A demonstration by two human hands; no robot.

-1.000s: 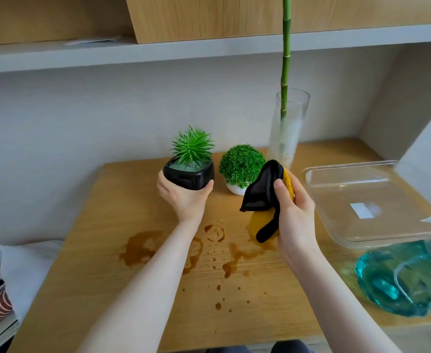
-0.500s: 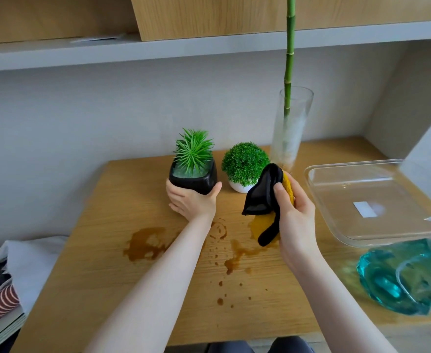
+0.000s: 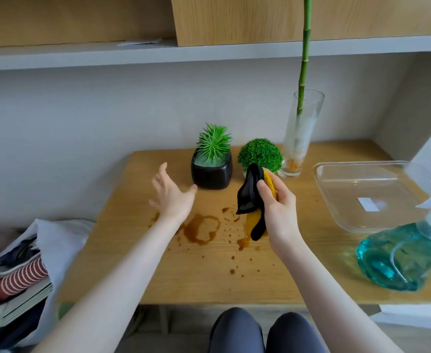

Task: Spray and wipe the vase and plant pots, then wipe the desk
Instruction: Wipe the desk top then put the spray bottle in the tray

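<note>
Letting go on the left, my left hand (image 3: 171, 197) is hanging open with fingers spread just beside the glossy black square plant pot (image 3: 211, 172), which it was holding half a second ago and which is now standing on the wooden desk (image 3: 138, 271). My right hand (image 3: 276, 207) is clenching the black-and-yellow cloth (image 3: 250, 200) above brown spill stains (image 3: 201, 229); I'm judging the desk wipe is coming next.

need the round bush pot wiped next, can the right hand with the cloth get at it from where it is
Probably yes. The right hand grips the cloth just in front of the white pot under the round bush, with nothing between them. The vase stands close on the pot's right.
</note>
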